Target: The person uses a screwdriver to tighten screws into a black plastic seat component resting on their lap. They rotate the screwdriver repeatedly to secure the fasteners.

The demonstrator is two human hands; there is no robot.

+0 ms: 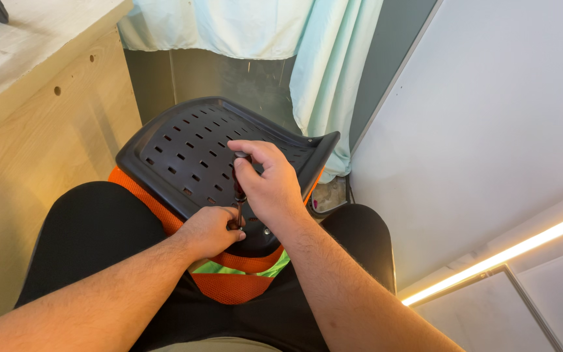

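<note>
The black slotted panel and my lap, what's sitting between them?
In the head view, orange mesh fabric with a green patch lies between the black slotted panel and the lap in black trousers.

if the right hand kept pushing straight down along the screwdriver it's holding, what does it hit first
The right hand drives the dark-handled screwdriver downward, so it would likely first meet the left hand pinching the shaft, then the black perforated plastic seat panel just beneath; depth is hard to judge.
</note>
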